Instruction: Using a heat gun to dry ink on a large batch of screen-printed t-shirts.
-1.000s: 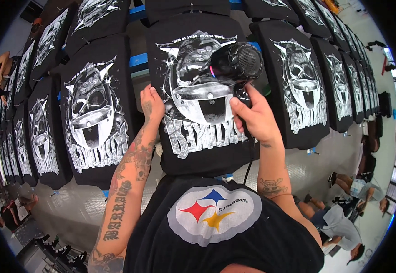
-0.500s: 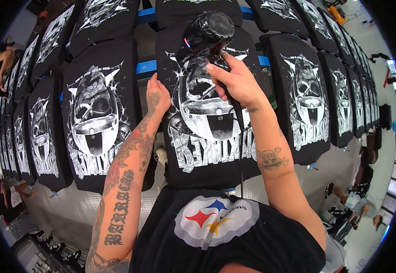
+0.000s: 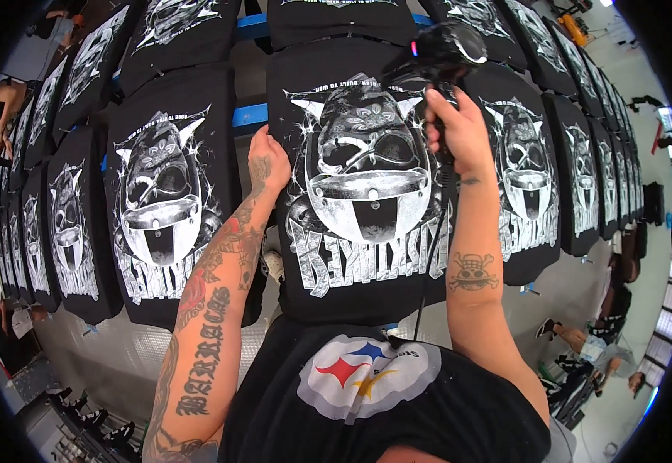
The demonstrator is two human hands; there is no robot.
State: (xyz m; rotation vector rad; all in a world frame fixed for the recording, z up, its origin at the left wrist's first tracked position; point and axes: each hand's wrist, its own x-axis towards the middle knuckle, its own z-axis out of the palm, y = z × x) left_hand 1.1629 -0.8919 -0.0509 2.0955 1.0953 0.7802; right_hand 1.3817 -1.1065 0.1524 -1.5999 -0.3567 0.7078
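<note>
A black T-shirt [image 3: 370, 189] with a grey-and-white skull-and-helmet print lies stretched flat over a board in front of me. Gripped by its handle in my right hand [image 3: 463, 131], a black hair dryer [image 3: 445, 58] is held above the shirt's upper right corner. The dryer's nozzle points left, and its dark cord runs down toward my body. My left hand [image 3: 269, 163] rests at the shirt's left edge with the fingers stretched out; its thumb is hard to make out.
Matching printed shirts lie on boards to the left [image 3: 162, 181] and right [image 3: 523, 166], with further rows behind them. A blue bar [image 3: 249, 115] shows between the boards. Other people are visible at the far left [image 3: 4, 112] and lower right [image 3: 583, 347].
The hair dryer has swung right and slightly down in my right hand, uncovering the middle of the print. My left hand stays at the shirt's left edge.
</note>
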